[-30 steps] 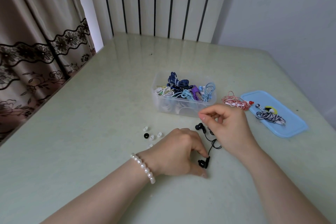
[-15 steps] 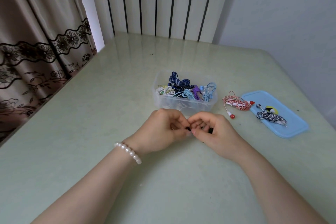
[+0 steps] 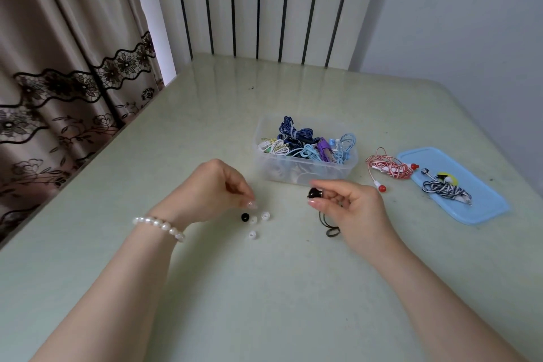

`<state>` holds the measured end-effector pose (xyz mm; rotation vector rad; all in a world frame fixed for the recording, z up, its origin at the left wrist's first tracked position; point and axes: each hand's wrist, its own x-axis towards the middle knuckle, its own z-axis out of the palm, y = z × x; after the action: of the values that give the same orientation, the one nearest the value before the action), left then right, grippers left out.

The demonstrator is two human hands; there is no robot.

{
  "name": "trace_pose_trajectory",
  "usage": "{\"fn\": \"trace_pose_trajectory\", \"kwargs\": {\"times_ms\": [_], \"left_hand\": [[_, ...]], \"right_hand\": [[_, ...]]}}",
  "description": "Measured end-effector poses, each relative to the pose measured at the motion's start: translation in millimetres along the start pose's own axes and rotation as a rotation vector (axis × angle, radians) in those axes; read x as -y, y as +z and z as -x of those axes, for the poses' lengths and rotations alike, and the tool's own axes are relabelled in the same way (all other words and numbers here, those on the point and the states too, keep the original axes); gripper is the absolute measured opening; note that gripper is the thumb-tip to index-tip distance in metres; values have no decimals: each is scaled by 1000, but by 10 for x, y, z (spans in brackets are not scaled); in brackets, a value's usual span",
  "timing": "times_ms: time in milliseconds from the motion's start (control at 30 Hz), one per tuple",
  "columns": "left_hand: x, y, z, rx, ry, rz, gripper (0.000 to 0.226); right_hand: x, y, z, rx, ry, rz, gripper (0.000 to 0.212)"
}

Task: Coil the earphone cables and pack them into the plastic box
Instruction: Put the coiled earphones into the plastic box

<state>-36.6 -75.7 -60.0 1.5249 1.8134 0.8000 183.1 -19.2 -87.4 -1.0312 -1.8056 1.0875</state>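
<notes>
1. Plenty packed already: the plastic box [image 3: 305, 166] at mid-desk is heaped with coiled earphone cables [image 3: 308, 145] in blue, white and purple.
2. Work remains, I judge: a red-and-white earphone [image 3: 388, 167] lies loose on the desk [image 3: 264, 288] beside the box, and a striped earphone [image 3: 446, 189] rests on the blue lid [image 3: 482, 203].
3. The right hand [image 3: 349, 209] pinches a black earphone [image 3: 315, 193], its cable dangling uncoiled.
4. The left hand [image 3: 214, 188], fingers [image 3: 251, 203] curled together, hovers over loose ear tips [image 3: 254, 219]; whether it pinches one, I cannot tell.
</notes>
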Motion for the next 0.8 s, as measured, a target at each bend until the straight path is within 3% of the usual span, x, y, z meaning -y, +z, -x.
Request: {"fn": "trace_pose_trajectory", "kwargs": {"times_ms": [167,567,667,800], "left_hand": [[35,-44,20,128,-68,-96,20],[51,-5,18,147,-20,-224,19],[32,-79,21,79,34,-93,26],[-92,37,6,-81,42,315,19]], "right_hand": [[-12,7,2,4,-12,-21,42],[-14,4,11,-14,-30,-6,31],[5,-11,6,-20,-24,-57,28],[45,-20,-16,-27,-3,-162,26]]}}
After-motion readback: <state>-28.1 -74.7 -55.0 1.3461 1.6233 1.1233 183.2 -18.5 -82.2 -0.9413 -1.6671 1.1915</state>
